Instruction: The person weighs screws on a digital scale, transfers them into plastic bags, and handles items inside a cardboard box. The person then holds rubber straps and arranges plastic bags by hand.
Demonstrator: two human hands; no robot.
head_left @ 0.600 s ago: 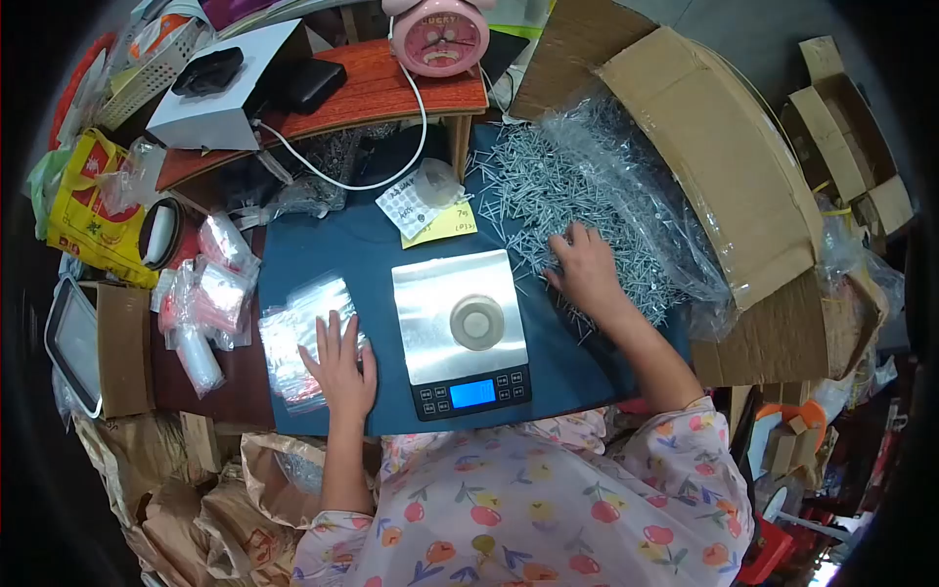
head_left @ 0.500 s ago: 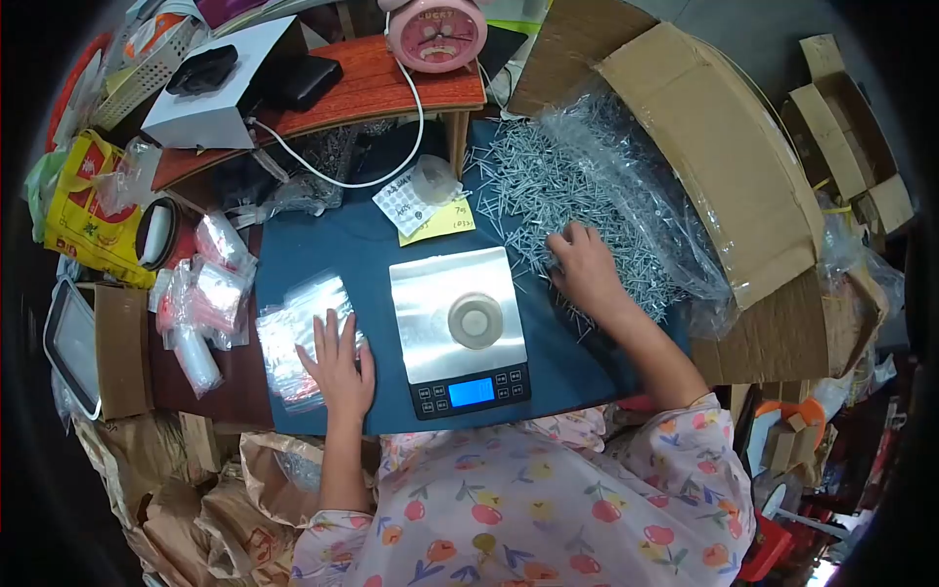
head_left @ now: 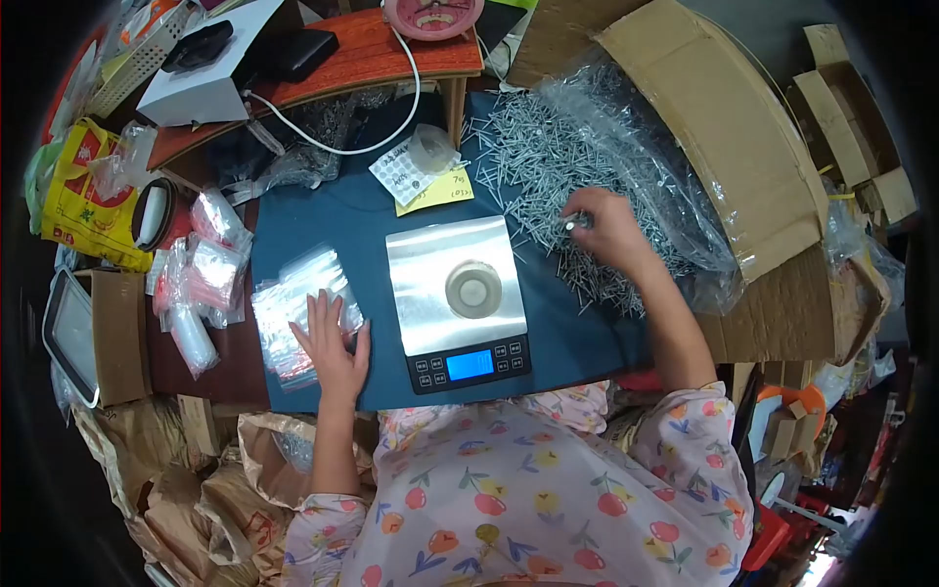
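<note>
My right hand (head_left: 608, 231) is closed around some screws, their ends showing between thumb and fingers, above a large heap of silvery screws (head_left: 533, 147). My left hand (head_left: 335, 347) lies flat with fingers spread on a stack of clear plastic zip bags (head_left: 284, 328). Between the hands is a digital scale (head_left: 406, 284) with a steel plate and a lit blue display. A small round translucent dish (head_left: 473, 290) sits on its plate; no screws can be made out in it.
Behind the scale lie a yellow note (head_left: 445, 193) and a round clear container (head_left: 431, 149). A red wooden shelf (head_left: 362, 73) holds a pink clock (head_left: 433, 15). Cardboard (head_left: 724, 137) and clear plastic border the heap. Packed bags (head_left: 213, 259) lie at the left.
My right hand has lifted off the heap and shifted right, its fingers now closed on screws. The left hand stays on the bags. The whole view has shifted slightly.
</note>
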